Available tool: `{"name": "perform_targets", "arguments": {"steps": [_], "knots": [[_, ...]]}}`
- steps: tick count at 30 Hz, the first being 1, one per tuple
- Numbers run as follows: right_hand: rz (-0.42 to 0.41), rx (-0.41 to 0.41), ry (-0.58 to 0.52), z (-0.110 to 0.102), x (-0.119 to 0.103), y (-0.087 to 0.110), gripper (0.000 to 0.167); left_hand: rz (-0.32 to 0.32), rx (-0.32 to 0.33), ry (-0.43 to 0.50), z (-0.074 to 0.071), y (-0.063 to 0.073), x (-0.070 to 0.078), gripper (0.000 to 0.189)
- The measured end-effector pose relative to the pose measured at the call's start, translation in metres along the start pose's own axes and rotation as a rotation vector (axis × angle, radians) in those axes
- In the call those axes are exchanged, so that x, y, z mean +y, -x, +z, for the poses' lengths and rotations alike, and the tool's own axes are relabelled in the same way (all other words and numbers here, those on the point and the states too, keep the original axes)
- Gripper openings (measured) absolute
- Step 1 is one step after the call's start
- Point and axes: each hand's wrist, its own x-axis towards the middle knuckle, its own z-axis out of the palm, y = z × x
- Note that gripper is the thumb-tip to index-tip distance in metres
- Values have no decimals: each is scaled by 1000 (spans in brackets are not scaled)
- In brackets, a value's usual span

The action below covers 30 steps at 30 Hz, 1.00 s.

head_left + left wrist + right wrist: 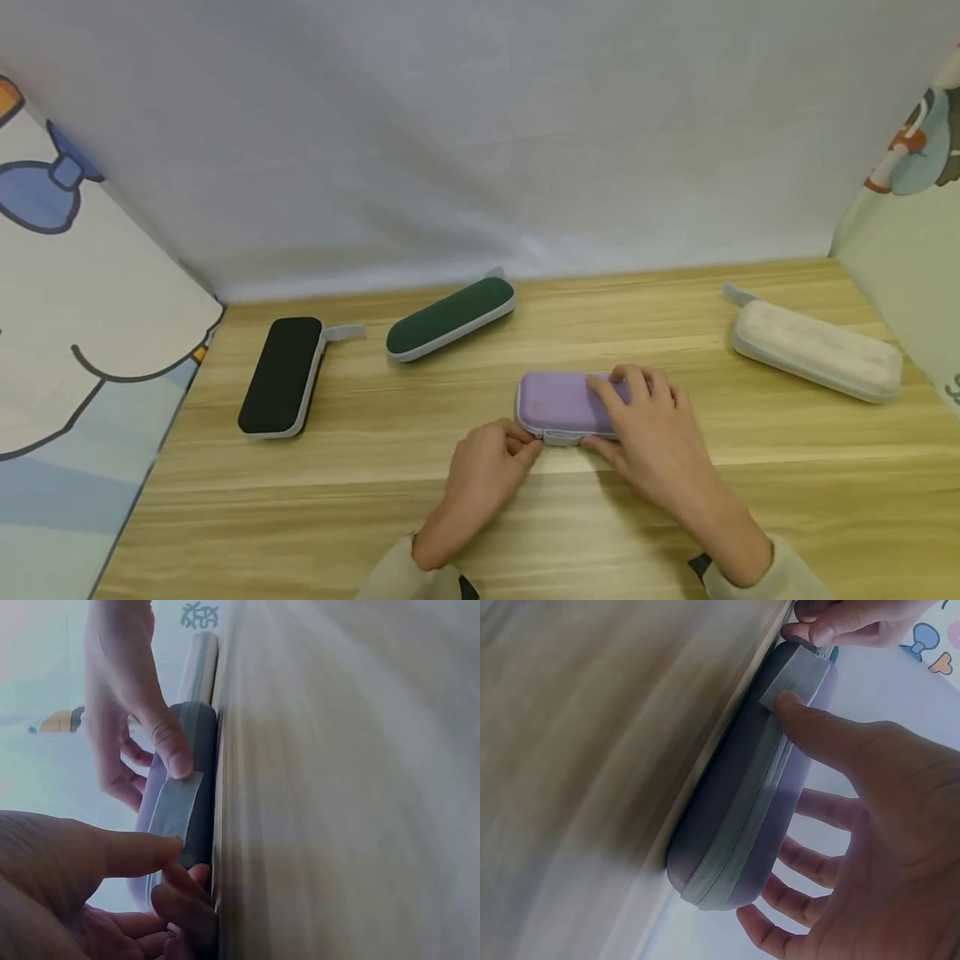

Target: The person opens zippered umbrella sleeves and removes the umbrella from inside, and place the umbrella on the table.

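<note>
A purple hard zip case (555, 400) lies flat on the wooden table, its zipped side towards me. My right hand (660, 433) grips it, with the fingers spread over the top and the thumb on the front side. That thumb presses by the end of a grey fabric strap (799, 675) along the zipper seam. At the front left corner, my left hand (483, 467) pinches something small at the zipper between thumb and forefinger, apparently the zipper pull. The fingertips mostly hide it. The zipper seam (739, 832) looks closed along the part seen in the right wrist view.
Three similar cases lie around it: a black one (281, 379) at the left, a dark green one (453, 317) towards the back, and an off-white one (817, 346) at the right. White cloth (480, 150) hangs behind the table, with printed panels on both sides.
</note>
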Motion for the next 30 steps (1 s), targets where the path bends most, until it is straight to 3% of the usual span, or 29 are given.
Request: {"name": "perform_targets", "arguments": {"steps": [4, 15, 18, 24, 30], "knots": [[-2, 5, 2, 0, 0, 0, 73, 4, 3, 13, 3, -1, 1, 13], [1, -12, 5, 2, 1, 0, 73, 10, 41, -56, 3, 0, 1, 13], [4, -10, -1, 2, 0, 1, 73, 57, 80, -145, 1, 2, 2, 17], [-5, -6, 5, 2, 0, 0, 73, 202, 220, -338, -1, 8, 4, 20], [-13, 8, 12, 1, 1, 0, 73, 291, 226, -380, -2, 6, 4, 21]]}}
